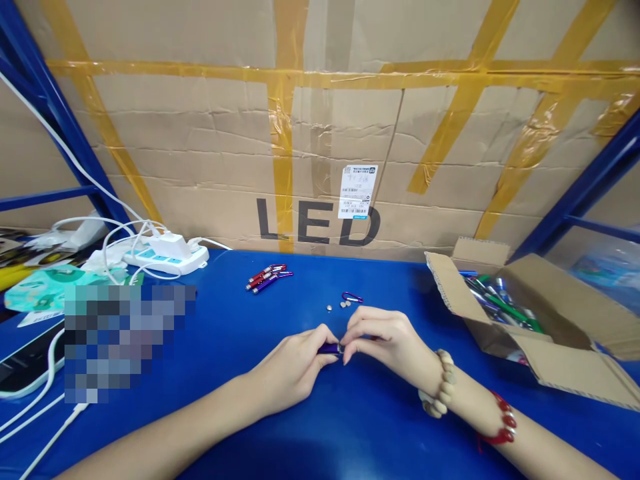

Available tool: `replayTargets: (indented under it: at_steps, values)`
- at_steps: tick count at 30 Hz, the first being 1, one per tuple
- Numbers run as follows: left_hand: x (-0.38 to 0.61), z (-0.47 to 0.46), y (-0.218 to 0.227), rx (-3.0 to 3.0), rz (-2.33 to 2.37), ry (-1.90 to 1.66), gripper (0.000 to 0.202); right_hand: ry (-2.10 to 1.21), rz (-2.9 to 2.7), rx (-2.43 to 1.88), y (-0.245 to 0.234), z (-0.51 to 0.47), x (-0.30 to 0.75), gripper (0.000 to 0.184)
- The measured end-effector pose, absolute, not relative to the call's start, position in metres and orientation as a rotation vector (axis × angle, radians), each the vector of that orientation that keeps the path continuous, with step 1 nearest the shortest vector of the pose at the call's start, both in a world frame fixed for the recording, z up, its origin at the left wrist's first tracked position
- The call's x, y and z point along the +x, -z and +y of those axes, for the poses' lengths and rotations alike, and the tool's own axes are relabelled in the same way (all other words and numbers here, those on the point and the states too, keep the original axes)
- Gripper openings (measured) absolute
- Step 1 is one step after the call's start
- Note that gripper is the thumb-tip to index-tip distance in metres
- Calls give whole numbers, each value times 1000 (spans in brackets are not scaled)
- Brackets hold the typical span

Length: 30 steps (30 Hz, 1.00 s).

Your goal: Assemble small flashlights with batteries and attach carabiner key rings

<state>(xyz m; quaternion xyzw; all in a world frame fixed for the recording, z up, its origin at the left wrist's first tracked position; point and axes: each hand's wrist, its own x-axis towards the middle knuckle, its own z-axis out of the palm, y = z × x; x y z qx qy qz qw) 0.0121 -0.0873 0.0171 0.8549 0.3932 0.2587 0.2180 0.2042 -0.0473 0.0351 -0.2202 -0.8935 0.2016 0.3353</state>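
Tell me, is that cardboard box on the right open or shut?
Open: the cardboard box has its flaps splayed apart, and a jumble of colourful items shows inside.

The tube (pixel 329 349) is slim, short and dark purple with a glossy finish, and its silvery tip (pixel 341 349) points to 3 o'clock. It lies nearly level along the 9-to-3 line, a little past centre toward 6 o'clock, over the blue tabletop (pixel 320 427). The left fingers (pixel 323 333) grip its body and hide the 9 o'clock end; the right fingers (pixel 364 328) close in at the tip, where the detail is too small to tell whether it is capped
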Motion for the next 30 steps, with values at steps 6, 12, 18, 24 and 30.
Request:
replayTargets:
  at_steps: [6, 12, 18, 24, 30]
  values:
    - [12, -87, -9, 2563, 1072, -856, 10, -869, -2106, -771, -28, -51, 197, 27]
    - [11, -84, -8, 2871, 1042, -970, 15, -1324, -1806, -1064, -26, -56, 190, 30]
    - [10, -82, -6, 2894, 1055, -1007, 15, -1626, -1688, -1153, -29, -53, 192, 33]
    - [11, -85, -12, 2622, 1085, -950, 11, -1640, -1719, -1120, -33, -47, 196, 35]
    - [14, -88, -20, 2452, 1203, -815, 21, -1444, -1845, -1110, -30, -43, 198, 41]
